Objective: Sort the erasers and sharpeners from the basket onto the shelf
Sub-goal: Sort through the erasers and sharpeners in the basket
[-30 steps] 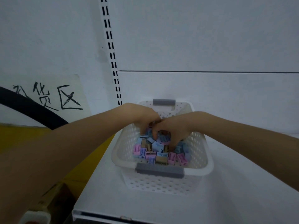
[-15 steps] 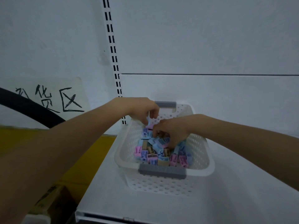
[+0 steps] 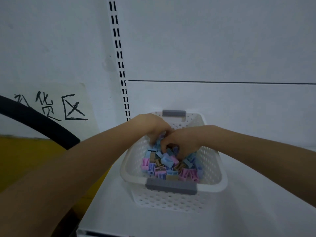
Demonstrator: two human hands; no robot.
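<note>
A white perforated basket (image 3: 214,170) with grey handles stands on the white shelf (image 3: 239,219). It holds a pile of small pink, blue, purple and tan sharpeners (image 3: 169,165). Both my hands reach into the far half of the pile, and they touch each other there. My left hand (image 3: 153,126) has its fingers curled down around blue and purple sharpeners. My right hand (image 3: 184,141) is curled too, with thumb and fingers pinching a piece in the pile. The fingertips of both hands are partly hidden among the pieces.
The white back wall rises right behind the basket, with a slotted upright rail (image 3: 120,65) at its left. A paper sign (image 3: 56,106) with handwriting and a black hose (image 3: 42,122) lie to the left, above a yellow surface (image 3: 25,161). The shelf's front edge (image 3: 102,234) is near.
My left hand, lifted above the basket's rim half a second ago, has come back down into the pile beside my right hand. The basket has not moved.
</note>
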